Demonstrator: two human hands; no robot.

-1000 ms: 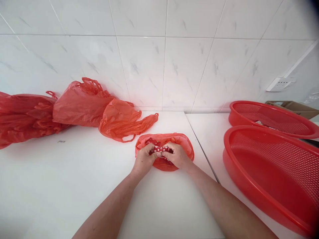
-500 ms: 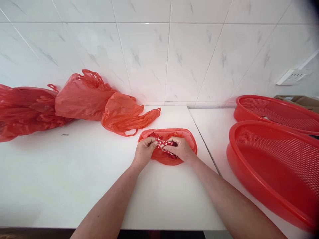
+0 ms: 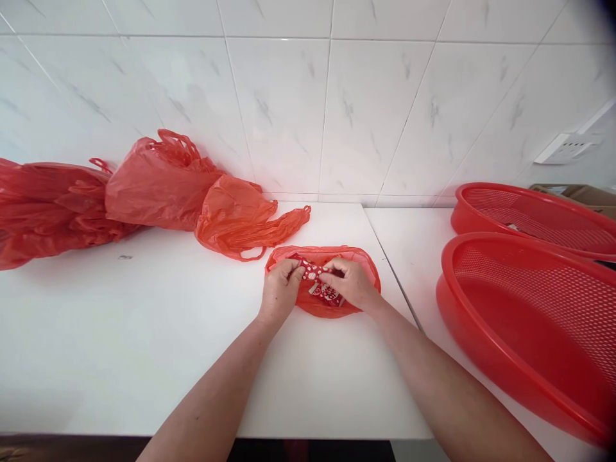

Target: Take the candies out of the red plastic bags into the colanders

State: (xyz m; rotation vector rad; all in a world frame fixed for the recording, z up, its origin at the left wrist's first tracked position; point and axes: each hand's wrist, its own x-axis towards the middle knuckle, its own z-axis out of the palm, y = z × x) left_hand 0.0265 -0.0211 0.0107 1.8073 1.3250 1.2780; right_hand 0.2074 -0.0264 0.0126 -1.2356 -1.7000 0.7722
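Both hands pinch a small red packet with white dots [image 3: 312, 272], held level over the open mouth of a red plastic bag [image 3: 332, 312]. My left hand [image 3: 282, 289] grips its left end between thumb and fingers. At the other end, my right hand [image 3: 352, 282] has its thumb and fingertips closed on the packet. Below it in the bag lies another red packet with white print [image 3: 329, 294], partly covered by my right hand. The bag's rim is spread wide on the white tabletop [image 3: 168, 333].
Crumpled red plastic bags [image 3: 154, 186] lie along the tiled wall at left. Two red perforated baskets stand at right, a near one [image 3: 462, 308] and a far one [image 3: 464, 215]. A cardboard box [image 3: 582, 196] and a wall socket [image 3: 564, 149] are beyond them.
The dotted packet has been turned and shifted slightly up and left between my fingers. More of the printed packet beneath it shows. My view has tilted a little.
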